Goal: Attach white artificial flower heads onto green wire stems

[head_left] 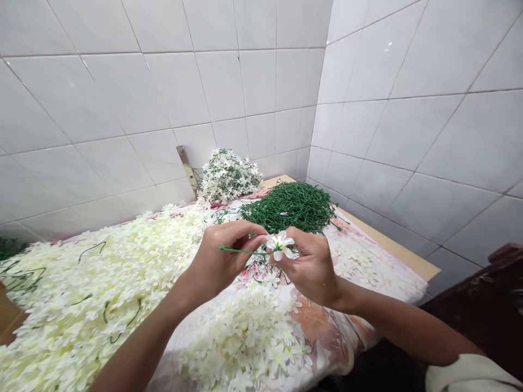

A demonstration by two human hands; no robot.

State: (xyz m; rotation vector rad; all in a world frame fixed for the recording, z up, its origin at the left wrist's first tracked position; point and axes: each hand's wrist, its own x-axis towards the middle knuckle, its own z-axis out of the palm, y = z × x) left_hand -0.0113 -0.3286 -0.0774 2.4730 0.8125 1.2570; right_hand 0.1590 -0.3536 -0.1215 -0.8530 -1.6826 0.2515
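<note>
Both hands meet above the table's middle. The thumb and forefinger of my left hand pinch a thin green plastic stem, whose free end points left. My right hand is closed on a white artificial flower, its back and green centre facing me. The stem's other end reaches the flower's back; whether it is fixed there I cannot tell. Just behind my hands lies a heap of green stems. Loose white blossoms form a small pile below them.
A large spread of cream-white blossoms covers the table's left side, with a few stems on top. Flowers with stems are bunched at the back by a metal bracket. Tiled walls enclose the corner. Dark furniture stands right.
</note>
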